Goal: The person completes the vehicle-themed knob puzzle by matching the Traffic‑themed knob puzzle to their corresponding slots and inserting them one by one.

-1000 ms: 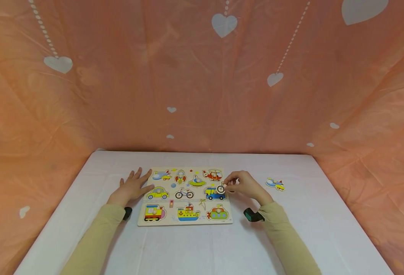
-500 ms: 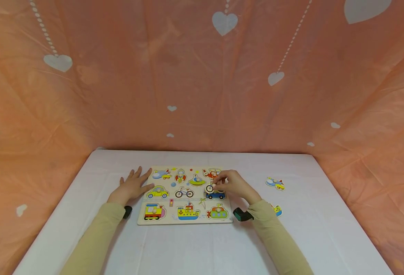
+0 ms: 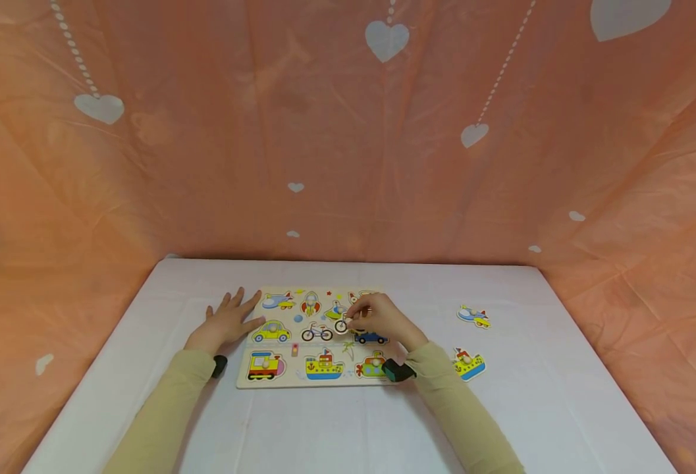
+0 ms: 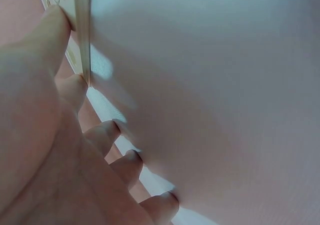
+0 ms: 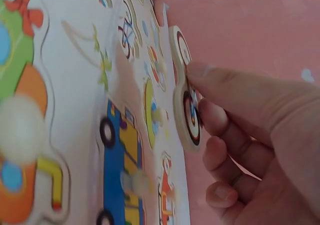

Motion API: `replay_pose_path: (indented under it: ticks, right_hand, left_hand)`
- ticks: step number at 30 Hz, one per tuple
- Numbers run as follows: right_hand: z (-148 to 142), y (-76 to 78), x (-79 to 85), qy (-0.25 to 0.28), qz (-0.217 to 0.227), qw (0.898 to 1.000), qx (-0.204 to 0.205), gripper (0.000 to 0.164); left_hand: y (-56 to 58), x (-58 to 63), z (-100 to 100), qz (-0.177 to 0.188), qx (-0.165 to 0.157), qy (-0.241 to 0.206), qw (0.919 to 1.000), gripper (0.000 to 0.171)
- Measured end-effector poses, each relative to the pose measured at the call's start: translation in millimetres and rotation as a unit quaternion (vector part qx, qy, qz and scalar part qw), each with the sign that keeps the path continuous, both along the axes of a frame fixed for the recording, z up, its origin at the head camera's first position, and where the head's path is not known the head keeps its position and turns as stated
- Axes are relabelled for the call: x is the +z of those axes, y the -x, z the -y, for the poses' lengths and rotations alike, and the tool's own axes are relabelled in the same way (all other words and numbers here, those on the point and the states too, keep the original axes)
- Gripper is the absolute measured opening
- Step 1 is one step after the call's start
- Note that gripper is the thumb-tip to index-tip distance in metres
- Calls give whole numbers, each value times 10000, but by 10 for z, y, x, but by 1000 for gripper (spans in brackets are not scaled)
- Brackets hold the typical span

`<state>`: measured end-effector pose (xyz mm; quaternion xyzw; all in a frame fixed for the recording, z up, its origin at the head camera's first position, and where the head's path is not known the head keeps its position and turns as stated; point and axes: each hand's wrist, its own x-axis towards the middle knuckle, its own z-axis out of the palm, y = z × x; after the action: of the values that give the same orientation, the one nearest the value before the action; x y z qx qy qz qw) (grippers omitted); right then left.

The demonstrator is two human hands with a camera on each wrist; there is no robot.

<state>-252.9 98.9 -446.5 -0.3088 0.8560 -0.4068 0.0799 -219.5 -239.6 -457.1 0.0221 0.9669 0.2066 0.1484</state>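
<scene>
A wooden peg puzzle board (image 3: 293,380) with pictures of vehicles lies on the white table. My left hand (image 3: 223,326) spreads its fingers at the board's left side; in the left wrist view its thumb and index fingertip touch the board's edge (image 4: 83,40). Above the board, my right hand (image 3: 386,319) pinches a bicycle puzzle piece (image 5: 187,107) between thumb and fingers. That piece is tilted and clear of the surface, to the right of the board's bicycle outline (image 3: 317,334). The right hand partly covers the helicopter and the bus (image 5: 120,165).
Right of the board lie two loose pieces, an airplane (image 3: 474,316) and a boat (image 3: 469,365). Knobbed pieces such as the car (image 3: 272,331), train (image 3: 267,365) and rocket (image 3: 311,305) sit in the board. A pink curtain (image 3: 348,164) hangs behind the table.
My right hand has carried the bicycle piece leftward over the board, from beside the bus toward the bicycle outline. The boat piece has come into view behind the forearm. The left hand stays put.
</scene>
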Motion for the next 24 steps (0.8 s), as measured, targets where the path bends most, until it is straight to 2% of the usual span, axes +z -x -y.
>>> replay_pose_path:
  ticks: [6, 14, 24]
  right_hand:
    - [130, -14, -35, 122, 103, 9998, 143, 10]
    - [282, -46, -47, 42, 268, 9996, 62, 10]
    - [416, -13, -145, -71, 393, 9992, -8, 12]
  left_hand:
    - [5, -4, 3, -8, -9, 35, 10000, 79]
    - [0, 2, -1, -42, -18, 67, 10000, 79]
    - [-19, 16, -13, -78, -34, 71, 9999, 79]
